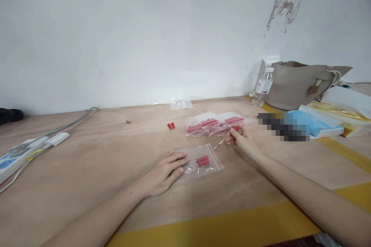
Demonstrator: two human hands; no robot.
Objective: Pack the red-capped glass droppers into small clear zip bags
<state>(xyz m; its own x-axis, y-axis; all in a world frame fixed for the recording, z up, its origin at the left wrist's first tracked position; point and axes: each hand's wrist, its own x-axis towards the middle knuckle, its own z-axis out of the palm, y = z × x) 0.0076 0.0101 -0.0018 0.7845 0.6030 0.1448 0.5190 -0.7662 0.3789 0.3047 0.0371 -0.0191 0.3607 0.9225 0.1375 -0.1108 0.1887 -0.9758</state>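
Observation:
My left hand (171,170) lies flat, its fingertips resting on the left part of a clear zip bag (214,164). Inside that bag sit a couple of red rubber bulbs (202,160). Pinched between the thumb and fingers of my right hand (240,139) is a glass dropper (222,141) with a red bulb, its thin tip slanting down to the left above the bag's upper right corner. Two more red-bulbed droppers (173,129) lie side by side behind the bag. Just beyond my right hand, several clear bags of red bulbs (210,122) overlap in a pile.
At the right stand a water bottle (262,87) and a grey-beige handbag (292,85), with a blue packet (307,121) before them. A power strip (17,154) with cables lies at the left. Yellow tape (203,224) crosses the table's near edge; a wall rises behind.

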